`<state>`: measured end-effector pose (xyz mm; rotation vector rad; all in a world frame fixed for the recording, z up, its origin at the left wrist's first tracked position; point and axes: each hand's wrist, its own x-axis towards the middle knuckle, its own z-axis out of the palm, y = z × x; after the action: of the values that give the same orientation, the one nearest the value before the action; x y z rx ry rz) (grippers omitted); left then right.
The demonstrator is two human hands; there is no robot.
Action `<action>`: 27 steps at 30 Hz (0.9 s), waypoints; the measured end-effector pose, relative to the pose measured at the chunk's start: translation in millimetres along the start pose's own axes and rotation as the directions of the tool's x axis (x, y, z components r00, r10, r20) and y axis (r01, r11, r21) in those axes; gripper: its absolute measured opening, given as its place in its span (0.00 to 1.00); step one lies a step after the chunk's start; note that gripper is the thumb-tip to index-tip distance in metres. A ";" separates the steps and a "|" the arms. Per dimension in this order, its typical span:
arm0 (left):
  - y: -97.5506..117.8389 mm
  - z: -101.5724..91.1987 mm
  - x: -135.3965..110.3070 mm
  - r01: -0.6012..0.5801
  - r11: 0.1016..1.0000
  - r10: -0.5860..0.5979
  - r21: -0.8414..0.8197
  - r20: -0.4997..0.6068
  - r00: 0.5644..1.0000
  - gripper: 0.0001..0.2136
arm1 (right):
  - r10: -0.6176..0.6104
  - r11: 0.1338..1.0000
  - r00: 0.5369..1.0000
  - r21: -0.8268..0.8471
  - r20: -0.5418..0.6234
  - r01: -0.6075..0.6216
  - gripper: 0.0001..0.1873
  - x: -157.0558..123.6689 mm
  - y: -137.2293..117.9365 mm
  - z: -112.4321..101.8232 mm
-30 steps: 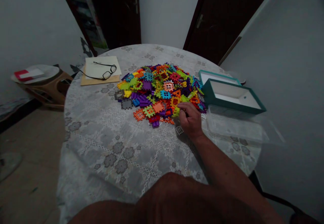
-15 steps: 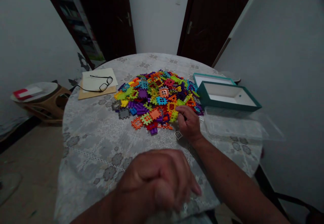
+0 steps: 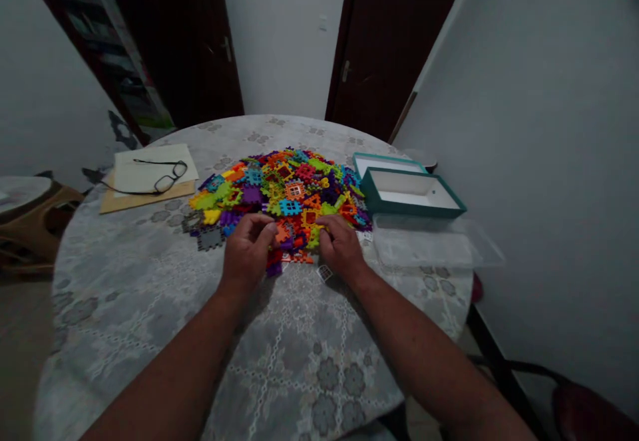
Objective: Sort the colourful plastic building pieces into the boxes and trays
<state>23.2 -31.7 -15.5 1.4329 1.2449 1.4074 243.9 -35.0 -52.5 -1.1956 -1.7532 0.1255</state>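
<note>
A heap of colourful plastic interlocking blocks [image 3: 292,190] covers the middle of the table. At its near edge my left hand [image 3: 248,247] has thumb and fingers pinched together, beside a salmon-orange flat block [image 3: 282,231]; whatever lies inside the pinch is hidden. My right hand [image 3: 342,245] is closed at the heap's right front, its fingertips by a lime-green block [image 3: 314,236] and below a yellow-orange window block [image 3: 309,217]. I cannot make out what it grips. A small pale window piece [image 3: 324,273] lies on the cloth beneath the right wrist.
A green box [image 3: 414,193] with white inside stands right of the heap, its lid [image 3: 389,159] behind. Clear plastic trays [image 3: 424,241] lie in front of it. Black-framed glasses [image 3: 167,181] rest on papers [image 3: 132,168] at the left. A patterned cloth [image 3: 294,341] covers the round table.
My left hand has gone from close to the camera forward to the heap's near edge. My right hand stays at the heap's right front. The view has shifted rightward.
</note>
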 end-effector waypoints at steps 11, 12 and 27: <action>-12.7 -22.9 5.0 -0.117 0.902 0.182 0.415 -0.121 0.976 0.12 | 0.019 0.987 0.942 -0.159 0.335 0.036 0.23 -6.8 3.0 1.6; -13.3 -22.8 5.3 -0.112 0.908 0.178 0.404 -0.129 0.976 0.12 | 0.021 0.988 0.935 -0.154 0.354 0.035 0.23 -7.8 3.8 0.7; -31.1 -22.1 14.5 -0.395 0.692 0.354 0.604 0.193 0.915 0.09 | 0.110 0.977 0.949 -0.208 0.295 -0.048 0.21 -5.4 15.2 -11.8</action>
<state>-3.8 -12.8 -39.6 2.2931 1.5306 1.2175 263.0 -36.1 -58.3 -1.4546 -2.0235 0.1957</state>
